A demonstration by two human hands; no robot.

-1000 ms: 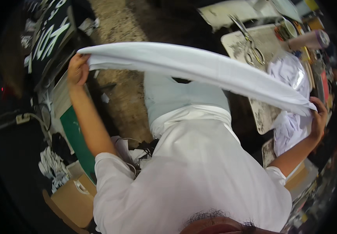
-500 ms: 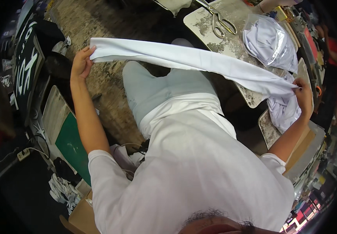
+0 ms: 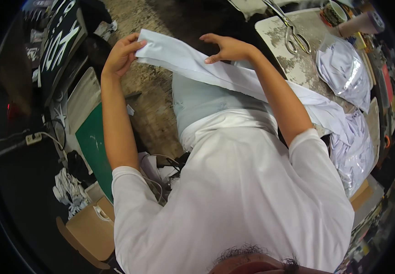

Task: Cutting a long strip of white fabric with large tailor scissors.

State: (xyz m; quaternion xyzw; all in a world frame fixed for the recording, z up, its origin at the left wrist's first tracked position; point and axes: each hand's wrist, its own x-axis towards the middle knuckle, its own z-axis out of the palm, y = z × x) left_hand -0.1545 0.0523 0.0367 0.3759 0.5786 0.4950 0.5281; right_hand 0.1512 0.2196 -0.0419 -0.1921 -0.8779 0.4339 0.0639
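Note:
A long white strip of cloth (image 3: 234, 77) stretches from my left hand across my lap to the right, where it runs into a bunched pile of white cloth (image 3: 350, 137). My left hand (image 3: 123, 54) pinches the strip's far-left end between thumb and fingers. Above the strip's middle, my right hand (image 3: 227, 49) has its thumb and fingers spread apart. It appears not to grip the cloth. Its forearm passes over part of the strip and hides it.
Large metal scissors (image 3: 293, 39) lie on a worn white tabletop (image 3: 277, 34) at the far right, near a clear bag of white cloth (image 3: 343, 64) and a cone of thread (image 3: 364, 23). To my left are a green panel (image 3: 92, 137) and an opened cardboard box (image 3: 92, 233).
My right hand has let go of the strip's right end and moved left over its middle. The right end now rests with the pile. My view has shifted left.

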